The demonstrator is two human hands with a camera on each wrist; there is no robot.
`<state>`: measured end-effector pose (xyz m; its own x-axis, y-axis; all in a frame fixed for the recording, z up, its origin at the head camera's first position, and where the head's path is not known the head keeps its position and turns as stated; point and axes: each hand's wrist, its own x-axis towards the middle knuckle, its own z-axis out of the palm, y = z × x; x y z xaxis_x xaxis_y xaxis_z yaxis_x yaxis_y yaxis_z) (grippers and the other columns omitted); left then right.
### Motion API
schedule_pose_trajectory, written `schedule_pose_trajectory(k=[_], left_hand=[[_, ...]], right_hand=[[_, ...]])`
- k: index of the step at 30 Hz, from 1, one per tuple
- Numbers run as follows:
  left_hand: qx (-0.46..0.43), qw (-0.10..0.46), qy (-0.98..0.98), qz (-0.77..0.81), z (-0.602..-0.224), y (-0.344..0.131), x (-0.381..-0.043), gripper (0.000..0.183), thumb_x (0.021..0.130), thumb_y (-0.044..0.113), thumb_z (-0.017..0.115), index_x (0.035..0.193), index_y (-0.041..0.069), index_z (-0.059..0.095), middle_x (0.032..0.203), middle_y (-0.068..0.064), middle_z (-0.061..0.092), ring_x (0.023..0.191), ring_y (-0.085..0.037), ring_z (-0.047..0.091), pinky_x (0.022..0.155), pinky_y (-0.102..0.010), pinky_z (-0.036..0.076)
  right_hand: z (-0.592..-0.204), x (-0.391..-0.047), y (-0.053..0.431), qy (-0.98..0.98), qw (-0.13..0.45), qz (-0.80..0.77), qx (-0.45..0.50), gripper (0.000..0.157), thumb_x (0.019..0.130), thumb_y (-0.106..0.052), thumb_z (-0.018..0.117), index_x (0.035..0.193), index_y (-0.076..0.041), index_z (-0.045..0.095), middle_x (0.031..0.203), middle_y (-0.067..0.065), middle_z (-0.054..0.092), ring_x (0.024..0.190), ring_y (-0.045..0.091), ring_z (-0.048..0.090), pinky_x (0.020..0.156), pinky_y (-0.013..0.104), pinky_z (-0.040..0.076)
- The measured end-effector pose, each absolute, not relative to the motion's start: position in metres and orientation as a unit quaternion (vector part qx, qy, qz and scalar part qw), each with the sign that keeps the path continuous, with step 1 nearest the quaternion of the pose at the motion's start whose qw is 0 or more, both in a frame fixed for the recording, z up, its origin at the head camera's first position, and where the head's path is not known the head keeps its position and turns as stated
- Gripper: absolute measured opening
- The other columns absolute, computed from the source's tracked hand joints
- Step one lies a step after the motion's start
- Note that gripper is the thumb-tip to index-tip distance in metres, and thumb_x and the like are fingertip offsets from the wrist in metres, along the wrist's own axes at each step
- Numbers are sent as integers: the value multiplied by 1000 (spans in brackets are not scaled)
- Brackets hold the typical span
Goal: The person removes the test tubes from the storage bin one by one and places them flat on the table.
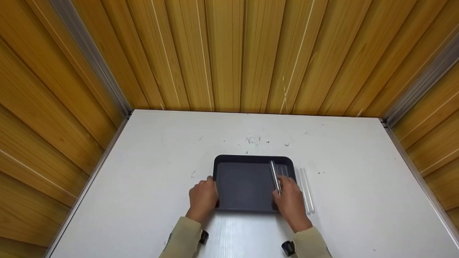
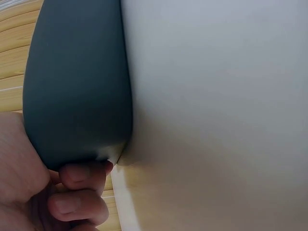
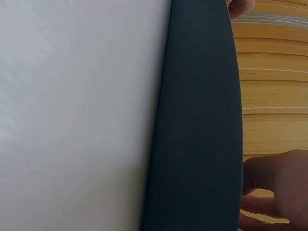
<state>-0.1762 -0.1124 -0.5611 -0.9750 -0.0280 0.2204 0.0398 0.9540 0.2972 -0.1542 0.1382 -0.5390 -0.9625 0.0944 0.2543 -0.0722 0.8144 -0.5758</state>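
A dark rectangular tray [image 1: 244, 186] lies on the white table, its outer wall [image 3: 197, 115] filling much of the right wrist view. My left hand [image 1: 204, 195] grips the tray's left side, and curled fingers [image 2: 79, 204] show at its corner in the left wrist view. Over the tray's right part, my right hand [image 1: 290, 199] pinches a clear, shiny tube [image 1: 274, 175], which slants away from me. More clear tubes [image 1: 283, 170] lie along the tray's right side, partly hidden by that hand. In the right wrist view the held tube is hidden behind the tray wall.
Clear tubes [image 1: 306, 190] lie side by side on the table [image 1: 358, 186], just right of the tray. Wood-patterned panels [image 1: 226, 53] enclose the table at the back, left and right. Small dark marks [image 1: 253, 139] spot the surface beyond the tray.
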Motion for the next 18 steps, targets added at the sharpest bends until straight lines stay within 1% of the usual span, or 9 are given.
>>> schedule_pose_trajectory(k=[5, 8, 12, 18], left_hand=[[2, 107, -983, -151, -560, -113, -176, 20, 94, 20, 59, 88, 2, 66, 68, -13, 67, 54, -28, 62, 47, -40, 44], [4, 106, -983, -151, -560, -113, -176, 19, 94, 20, 60, 88, 3, 66, 68, -13, 66, 55, -28, 62, 47, -41, 44], [2, 107, -982, -153, -560, -113, -176, 19, 94, 21, 60, 91, 3, 67, 69, -13, 67, 57, -29, 63, 48, -41, 45], [-12, 124, -980, -156, -562, -114, -176, 18, 93, 18, 62, 93, 0, 68, 71, -16, 69, 57, -31, 65, 48, -42, 47]], right_hand=[[-538, -153, 140, -940, 138, 311, -9, 41, 78, 2, 72, 118, 3, 61, 95, 15, 64, 80, 25, 62, 72, 42, 50], [-537, -153, 142, -940, 134, 314, -14, 40, 79, 2, 71, 118, 3, 61, 95, 15, 64, 81, 25, 62, 71, 42, 50], [-534, -152, 144, -940, 132, 315, -23, 40, 79, 2, 69, 119, 3, 61, 92, 14, 63, 79, 23, 61, 69, 40, 50], [-532, -151, 147, -939, 147, 311, -21, 38, 79, 2, 69, 117, 4, 62, 89, 12, 62, 79, 23, 60, 69, 39, 49]])
